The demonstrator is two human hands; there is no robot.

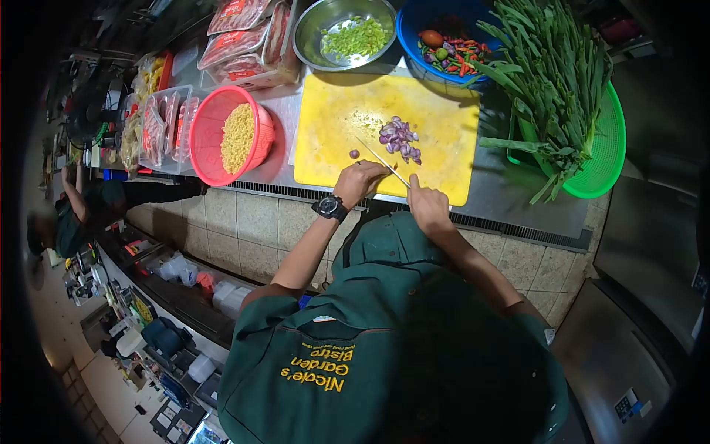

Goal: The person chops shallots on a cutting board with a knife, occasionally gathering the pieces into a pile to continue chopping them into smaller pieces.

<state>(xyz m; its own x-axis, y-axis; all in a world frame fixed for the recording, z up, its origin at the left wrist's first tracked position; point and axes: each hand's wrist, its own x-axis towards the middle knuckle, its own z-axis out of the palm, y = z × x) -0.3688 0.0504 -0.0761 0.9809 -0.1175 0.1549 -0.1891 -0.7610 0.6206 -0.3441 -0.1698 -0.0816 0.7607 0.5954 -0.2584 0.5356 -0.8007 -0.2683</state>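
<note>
One red basket (pixel 203 140) of yellow noodles (pixel 237 140) stands near the tabletop's (pixel 285 129) near edge, left of the yellow board (pixel 325 103). A steel bowl (pixel 379 33) of chopped greens (pixel 359 41) sits at the board's far edge, perhaps to leave the middle for cutting. Near the board's near edge, the left hand (pixel 361 179) curls just beside the blade; whether its fingertips close on a piece, I cannot tell. The knife (pixel 381 160) slants toward the far left corner, its handle clamped in the right hand (pixel 430 206), likely for firm control. Cut purple shallots (pixel 400 139) lie right of the blade, right of the board's middle. A blue bowl (pixel 406 43) of chillies (pixel 464 58) adjoins the far right corner. At the tabletop's right end, long leaves (pixel 566 81) overhang a green basket (pixel 611 152), probably too long for it.
</note>
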